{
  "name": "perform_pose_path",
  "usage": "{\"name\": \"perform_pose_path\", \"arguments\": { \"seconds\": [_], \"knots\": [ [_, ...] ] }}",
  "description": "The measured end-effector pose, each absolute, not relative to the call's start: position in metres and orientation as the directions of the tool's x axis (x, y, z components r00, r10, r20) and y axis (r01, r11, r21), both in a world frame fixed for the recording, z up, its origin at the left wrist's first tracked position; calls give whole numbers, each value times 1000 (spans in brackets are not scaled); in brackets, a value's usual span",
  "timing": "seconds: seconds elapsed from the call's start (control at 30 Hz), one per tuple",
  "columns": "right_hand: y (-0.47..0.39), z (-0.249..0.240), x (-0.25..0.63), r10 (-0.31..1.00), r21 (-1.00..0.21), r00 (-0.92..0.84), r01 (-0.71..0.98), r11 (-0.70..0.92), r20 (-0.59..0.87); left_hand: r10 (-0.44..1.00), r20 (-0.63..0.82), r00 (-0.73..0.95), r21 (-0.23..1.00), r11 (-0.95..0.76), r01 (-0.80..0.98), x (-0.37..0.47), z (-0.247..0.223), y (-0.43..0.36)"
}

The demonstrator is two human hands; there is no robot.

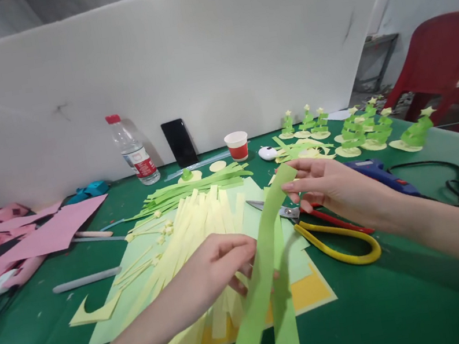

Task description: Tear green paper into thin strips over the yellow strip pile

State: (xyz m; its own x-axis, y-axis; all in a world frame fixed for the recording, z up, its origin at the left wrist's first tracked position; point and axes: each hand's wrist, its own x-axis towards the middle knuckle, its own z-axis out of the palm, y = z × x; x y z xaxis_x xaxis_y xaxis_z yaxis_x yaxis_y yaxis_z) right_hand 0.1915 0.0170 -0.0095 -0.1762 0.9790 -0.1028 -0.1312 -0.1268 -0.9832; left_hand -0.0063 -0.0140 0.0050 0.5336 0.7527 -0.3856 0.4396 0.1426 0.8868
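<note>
My right hand pinches the top end of a long green paper strip between thumb and fingers. The strip hangs down toward the near edge of the view. Partway down it, my left hand has its fingers curled at the strip's edge, with some fingertips hidden behind the paper. A second green strip lies behind the first. Beneath my left hand spreads a heap of pale yellow paper strips. Scissors with yellow and red handles lie partly open below my right hand.
Behind are a water bottle, a phone, a paper cup and a pile of green strips. Several small paper trees stand at right near a blue glue gun. Pink paper lies left; a white board rises behind.
</note>
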Motion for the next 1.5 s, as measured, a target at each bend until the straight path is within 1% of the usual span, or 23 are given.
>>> {"name": "perform_pose_path", "arguments": {
  "seconds": [0.1,0.17,0.2,0.23,0.3,0.37,0.43,0.5,0.57,0.6,0.7,0.87,1.0,1.13,1.2,1.37,1.5],
  "knots": [
    [15,-6,192,976,-992,-200,-67,-107,-92,744,-427,514,865,169,473,-6,1,-13],
    [13,-3,193,975,-997,-212,-12,-71,-66,687,-442,576,864,155,478,-7,0,-12],
    [11,-1,194,973,-999,-228,22,-45,-48,659,-418,625,877,113,466,-9,-1,-12],
    [10,0,194,966,-998,-256,56,-14,-28,643,-378,666,897,78,435,-10,-1,-11],
    [5,1,193,940,-992,-342,114,49,7,671,-287,683,941,66,331,-11,-3,-11],
    [0,0,190,894,-983,-448,156,100,20,732,-235,639,969,120,218,-10,-8,-11],
    [-4,-3,184,860,-970,-506,177,168,57,768,-210,605,978,160,136,-8,-14,-11],
    [-8,-7,179,851,-938,-504,200,283,149,779,-181,600,983,166,82,-5,-20,-10],
    [-11,-9,174,861,-894,-441,235,381,251,783,-162,601,982,187,21,-4,-23,-10],
    [-13,-9,173,868,-881,-407,247,403,283,780,-156,606,979,205,-12,-4,-24,-11],
    [-19,-6,170,892,-887,-339,247,391,298,780,-150,607,967,243,-73,-4,-22,-14],
    [-31,0,167,899,-871,-281,273,410,335,834,-151,531,970,229,-85,0,-12,-26],
    [-34,1,168,899,-858,-289,305,414,331,892,-113,438,988,146,-44,3,-4,-34],
    [-35,1,169,899,-865,-330,314,392,288,916,-125,381,992,121,33,2,0,-36],
    [-36,2,168,905,-877,-327,303,374,273,917,-125,378,992,111,58,2,0,-36],
    [-39,1,166,917,-894,-297,280,350,266,919,-104,381,995,96,39,3,0,-38],
    [-40,2,166,927,-905,-300,286,313,226,930,-101,354,990,59,127,2,1,-40]
  ]
}}
